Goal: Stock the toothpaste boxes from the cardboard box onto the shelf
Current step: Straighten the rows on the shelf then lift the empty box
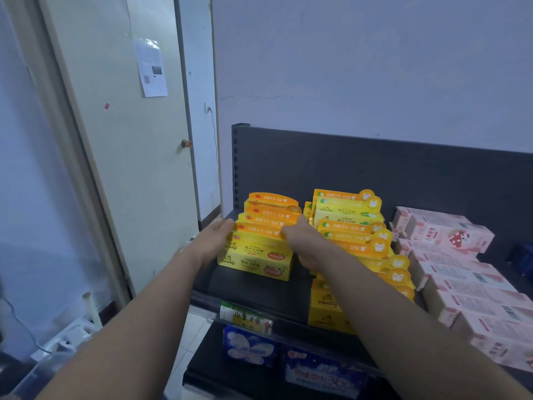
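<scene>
Pale wall [360, 59] fills the top of the frame, and against it stands a dark shelf [253, 287] with a dark back panel [375, 168]. At the centre of the frame, on the left part of this shelf, sits a block of orange-topped yellow toothpaste boxes [259, 255], stacked two high in rows that run back towards the panel.

Both bare forearms reach up from the bottom of the frame to this block. The left hand [216, 241] lies against its left end with fairly straight fingers pressing on the cardboard. The right hand [300, 241] is at its right end, thumb on the top edge of the front box and fingers reaching into the gap beside it; whether those fingers curl round the boxes I cannot tell.

Just right of that gap stands a second block of yellow boxes with green marks [352, 226], partly hidden by the right forearm. Further right lie pink boxes [447, 235], several of them askew. A price tag [245, 317] sits on the shelf's front edge, with blue packs [251, 345] on the level below. At left is a cream door [129, 168] with a round knob [186, 143] and a paper sheet [150, 67] stuck on it.
</scene>
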